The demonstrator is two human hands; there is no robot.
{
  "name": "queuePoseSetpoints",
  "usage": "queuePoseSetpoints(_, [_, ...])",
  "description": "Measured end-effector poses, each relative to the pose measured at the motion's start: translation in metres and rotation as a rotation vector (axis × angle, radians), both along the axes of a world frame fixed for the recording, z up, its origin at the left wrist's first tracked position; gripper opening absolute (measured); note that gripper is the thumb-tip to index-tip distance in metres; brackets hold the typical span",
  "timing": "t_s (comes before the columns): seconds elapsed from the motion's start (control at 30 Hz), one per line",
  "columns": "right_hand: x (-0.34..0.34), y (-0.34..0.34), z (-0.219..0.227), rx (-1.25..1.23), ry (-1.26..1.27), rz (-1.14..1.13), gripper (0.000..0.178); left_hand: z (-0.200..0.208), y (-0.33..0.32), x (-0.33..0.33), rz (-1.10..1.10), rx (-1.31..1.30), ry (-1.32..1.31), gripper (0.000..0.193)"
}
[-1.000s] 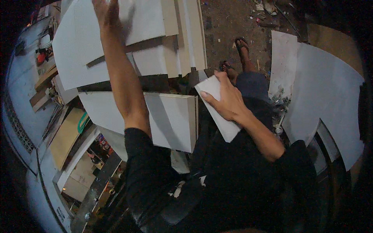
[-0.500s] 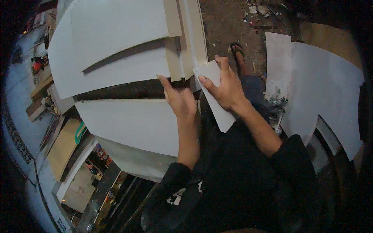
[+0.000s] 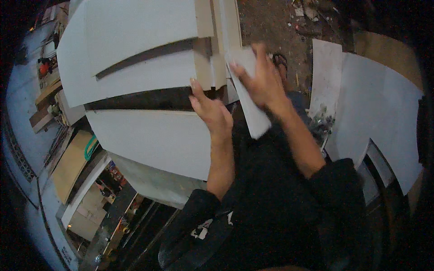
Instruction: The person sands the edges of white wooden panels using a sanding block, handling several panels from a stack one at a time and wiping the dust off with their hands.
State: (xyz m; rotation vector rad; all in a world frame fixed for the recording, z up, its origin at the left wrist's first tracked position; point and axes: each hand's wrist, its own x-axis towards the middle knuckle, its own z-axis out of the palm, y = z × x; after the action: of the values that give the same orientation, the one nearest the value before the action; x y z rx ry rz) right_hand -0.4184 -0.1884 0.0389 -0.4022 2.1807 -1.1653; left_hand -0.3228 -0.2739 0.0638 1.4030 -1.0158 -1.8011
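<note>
My right hand (image 3: pixel 266 88) grips a narrow white board (image 3: pixel 255 119) by its sides, thumb on the left and fingers over the far end. Motion smears that hand and the board a little. The board slants beside the corner of a stack of large white panels (image 3: pixel 144 74). My left hand (image 3: pixel 212 110) is raised near the cream edge strips (image 3: pixel 204 67) at the panels' right end. Its fingers are apart and nothing shows in them. Below it lies a lower white panel (image 3: pixel 153 140), with a dark gap between this and the panels above.
White sheets (image 3: pixel 366 104) lean at the right, beside a narrower white strip (image 3: pixel 325 77). Scraps litter the brown floor (image 3: pixel 262 27) beyond my foot. At the left are wood offcuts (image 3: pixel 45 119), a tan board (image 3: pixel 72 162) and a green loop (image 3: pixel 90 148).
My right hand and the narrow board have shifted slightly up and left, the board's far end moving away from me. My left hand has turned a little, staying by the panel edge.
</note>
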Motion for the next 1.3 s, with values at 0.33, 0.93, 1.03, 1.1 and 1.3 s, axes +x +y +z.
queuePoseSetpoints(0.33, [-0.018,-0.011,-0.009,-0.015,0.053,-0.033,0.084,-0.018,-0.004,0.002,-0.124,-0.314,-0.176,0.058])
queuePoseSetpoints(0.93, [0.05,0.014,-0.009,0.009,-0.058,-0.024,0.089,-0.036,-0.011,0.017,-0.089,-0.046,-0.022,0.07])
queuePoseSetpoints(1.03, [0.069,0.037,-0.002,0.052,-0.265,0.162,0.089,-0.021,-0.015,0.014,-0.152,-0.04,0.021,0.069])
queuePoseSetpoints(1.1, [0.073,0.052,-0.008,0.034,-0.266,0.158,0.089,-0.024,-0.01,0.012,-0.081,-0.016,-0.007,0.065])
queuePoseSetpoints(1.3, [0.026,0.037,0.002,-0.005,-0.087,0.003,0.088,-0.031,-0.004,0.026,-0.088,-0.018,0.059,0.056])
